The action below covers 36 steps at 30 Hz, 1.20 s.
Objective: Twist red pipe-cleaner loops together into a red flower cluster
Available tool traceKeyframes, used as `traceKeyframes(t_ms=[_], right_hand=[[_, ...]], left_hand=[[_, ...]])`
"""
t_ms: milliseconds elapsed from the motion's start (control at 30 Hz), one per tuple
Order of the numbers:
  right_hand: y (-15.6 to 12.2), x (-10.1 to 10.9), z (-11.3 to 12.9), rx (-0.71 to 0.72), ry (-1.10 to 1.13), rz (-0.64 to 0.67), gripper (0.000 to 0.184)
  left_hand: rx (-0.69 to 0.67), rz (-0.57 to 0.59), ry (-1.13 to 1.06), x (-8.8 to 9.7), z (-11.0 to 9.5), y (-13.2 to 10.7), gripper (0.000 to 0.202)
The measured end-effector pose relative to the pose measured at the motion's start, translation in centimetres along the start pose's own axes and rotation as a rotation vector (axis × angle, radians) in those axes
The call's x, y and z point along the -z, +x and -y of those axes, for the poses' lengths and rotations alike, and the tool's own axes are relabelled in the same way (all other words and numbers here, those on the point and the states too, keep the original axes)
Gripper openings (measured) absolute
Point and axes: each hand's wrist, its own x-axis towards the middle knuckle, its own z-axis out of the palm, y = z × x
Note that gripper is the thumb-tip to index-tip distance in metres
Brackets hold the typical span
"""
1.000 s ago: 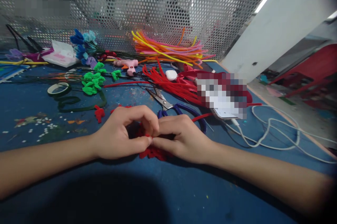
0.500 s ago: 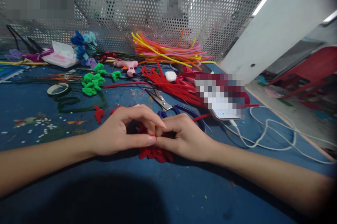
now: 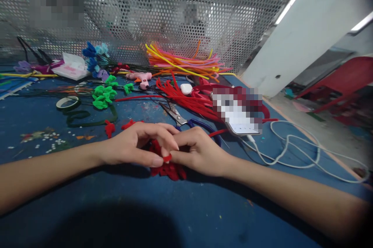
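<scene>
Between my two hands is a short piece of red pipe cleaner [image 3: 167,158], mostly covered by fingers. My left hand [image 3: 140,143] pinches it from the left with thumb and fingertips, the fingers curved in an arch. From the right, my right hand [image 3: 199,151] is closed on the same piece, its thumb and forefinger meeting the left fingertips. Just below and behind the fingers lies a pile of bent red pipe cleaner pieces [image 3: 170,173], partly hidden. Blue-handled scissors [image 3: 177,116] lie open beyond the hands.
Long red pipe cleaners [image 3: 186,100] lie behind the scissors. A phone [image 3: 246,127] with a white cable [image 3: 287,162] rests at the right. Farther back are a pink glue gun [image 3: 142,79], green fuzzy shapes [image 3: 103,96] and green tape [image 3: 67,103]. A perforated metal screen [image 3: 131,15] borders the table.
The view has shifted slightly. Both hands stay together, and more of the red piece now shows between the left thumb and right fingertips, which have parted a little.
</scene>
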Motion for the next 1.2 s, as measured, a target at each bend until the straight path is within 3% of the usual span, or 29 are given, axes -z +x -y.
traceKeyframes(t_ms=[67,267,400,733,833,933,1100,1200], right_hand=[[0.1,0.1,0.1,-0.016,0.029,-0.017,0.022],[0.8,-0.1,-0.3,0.054,-0.053,-0.193,0.025],[0.9,-0.5,-0.4,0.108,-0.106,-0.197,0.020],[0.7,-0.4,-0.1,0.065,-0.018,-0.203,0.024],[0.5,-0.6,-0.2,0.068,-0.079,-0.234,0.021],[0.2,-0.7,-0.2,0.104,-0.211,-0.337,0.009],[-0.2,-0.2,-0.4,0.361,-0.492,-0.430,0.010],[-0.3,0.1,-0.6,0.467,-0.580,-0.403,0.007]], left_hand=[[0.032,-0.032,-0.140,0.0,0.2,0.0,0.021],[0.113,-0.278,-0.618,-0.6,0.1,0.7,0.009],[0.106,-0.311,-0.676,-0.8,0.0,1.0,0.008],[0.070,-0.277,-0.659,-0.9,0.3,0.9,0.020],[0.003,-0.275,-0.485,-0.6,0.4,0.8,0.019],[-0.093,-0.284,-0.154,-0.4,0.2,0.3,0.020],[-0.236,-0.317,0.498,-1.0,-0.1,-0.9,0.014],[-0.331,-0.281,0.698,-1.3,-0.1,-1.4,0.015]])
